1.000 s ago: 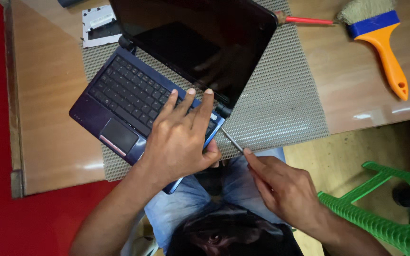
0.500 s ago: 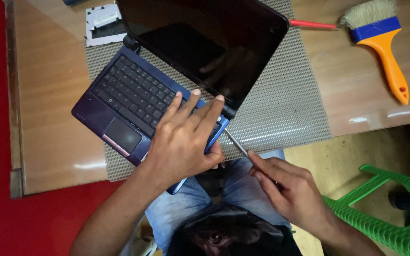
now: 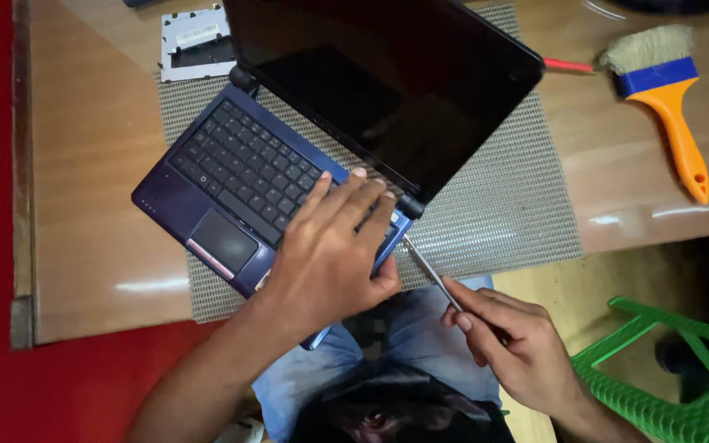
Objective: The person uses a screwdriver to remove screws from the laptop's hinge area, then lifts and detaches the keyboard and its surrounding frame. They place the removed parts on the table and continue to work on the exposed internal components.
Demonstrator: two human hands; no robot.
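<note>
Two hands at work: left hand [image 3: 330, 258] spread flat on blue laptop [image 3: 231, 176], overhanging desk [image 3: 92, 164] edge on woven mat [image 3: 502, 205]. Right hand [image 3: 519, 349] grip pinched on thin metal tool [image 3: 432, 275], tip at hinge corner. Laptop judged rigid, light, screen fragile; best held by base.

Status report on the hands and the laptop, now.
Left hand flat on blue laptop keyboard corner. Right hand holds thin metal tool, tip at laptop's edge near hinge. Nothing between the hands.
</note>
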